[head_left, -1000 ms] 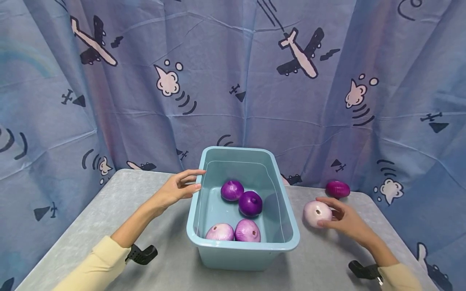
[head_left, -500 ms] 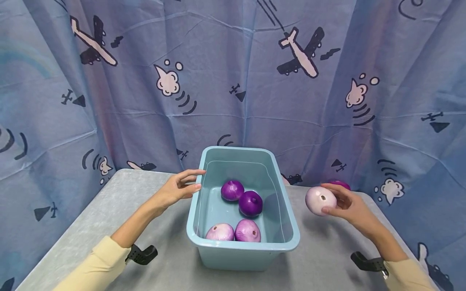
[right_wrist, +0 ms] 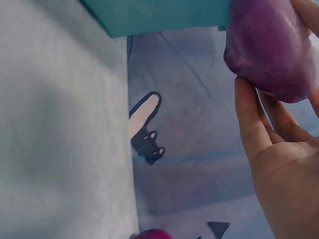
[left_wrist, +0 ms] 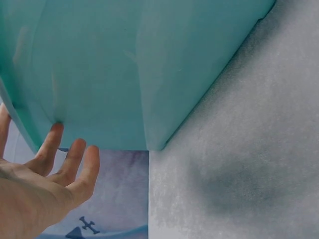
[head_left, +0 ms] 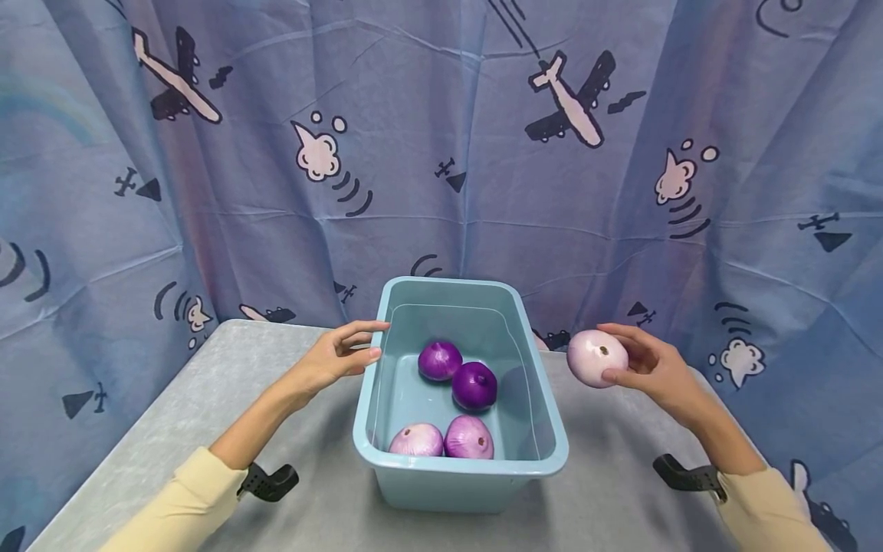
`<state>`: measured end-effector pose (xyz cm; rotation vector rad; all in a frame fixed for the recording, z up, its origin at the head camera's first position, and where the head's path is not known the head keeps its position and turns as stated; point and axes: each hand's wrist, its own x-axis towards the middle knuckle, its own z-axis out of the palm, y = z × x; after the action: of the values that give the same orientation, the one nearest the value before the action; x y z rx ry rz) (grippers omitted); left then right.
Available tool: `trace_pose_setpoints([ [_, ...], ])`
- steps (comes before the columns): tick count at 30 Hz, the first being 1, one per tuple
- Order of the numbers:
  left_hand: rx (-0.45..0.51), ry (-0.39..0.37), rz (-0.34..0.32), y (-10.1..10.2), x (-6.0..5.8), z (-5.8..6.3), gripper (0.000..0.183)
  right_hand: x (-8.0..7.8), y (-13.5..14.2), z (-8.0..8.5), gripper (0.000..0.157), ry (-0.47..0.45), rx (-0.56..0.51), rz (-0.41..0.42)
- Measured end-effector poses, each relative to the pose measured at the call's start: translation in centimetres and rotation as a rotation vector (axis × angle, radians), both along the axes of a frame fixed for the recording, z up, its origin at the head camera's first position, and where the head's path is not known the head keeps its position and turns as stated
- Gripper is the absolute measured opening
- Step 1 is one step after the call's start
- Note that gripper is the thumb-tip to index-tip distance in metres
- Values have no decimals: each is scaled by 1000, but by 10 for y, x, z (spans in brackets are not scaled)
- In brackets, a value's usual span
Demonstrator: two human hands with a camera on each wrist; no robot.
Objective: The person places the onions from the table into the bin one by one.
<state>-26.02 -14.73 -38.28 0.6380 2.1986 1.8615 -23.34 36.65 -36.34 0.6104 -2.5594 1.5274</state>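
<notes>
My right hand [head_left: 658, 376] holds a pale pinkish-white onion [head_left: 597, 359] between thumb and fingers, raised above the table to the right of the bin. In the right wrist view this onion [right_wrist: 271, 50] looks purple, with fingertips against its underside. A light blue plastic bin [head_left: 461, 468] stands in the middle. Inside it lie two dark purple onions [head_left: 474, 386] towards the middle and two paler pink-purple onions [head_left: 469, 437] at the near end. My left hand [head_left: 331, 360] rests its fingertips at the bin's left rim, fingers loosely extended along the outer wall in the left wrist view.
A magenta onion [right_wrist: 153, 234] shows at the bottom of the right wrist view; the right hand hides it in the head view. The grey table [head_left: 276, 429] ends at a blue curtain [head_left: 441, 153] printed with planes. Black wrist mounts [head_left: 270, 483] stick out below both hands.
My right hand has lifted the pale onion off the table, then moved it slightly left and higher. The hand now covers the magenta onion behind. My left hand and the bin have stayed put.
</notes>
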Motion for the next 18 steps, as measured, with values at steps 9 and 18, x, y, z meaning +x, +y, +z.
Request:
trace_pose_setpoints([
  [9, 12, 0, -1, 0, 0, 0, 53, -3, -19, 25, 62, 30, -38, 71],
  [18, -1, -1, 6, 0, 0, 0, 56, -12, -39, 39, 63, 44, -54, 128],
])
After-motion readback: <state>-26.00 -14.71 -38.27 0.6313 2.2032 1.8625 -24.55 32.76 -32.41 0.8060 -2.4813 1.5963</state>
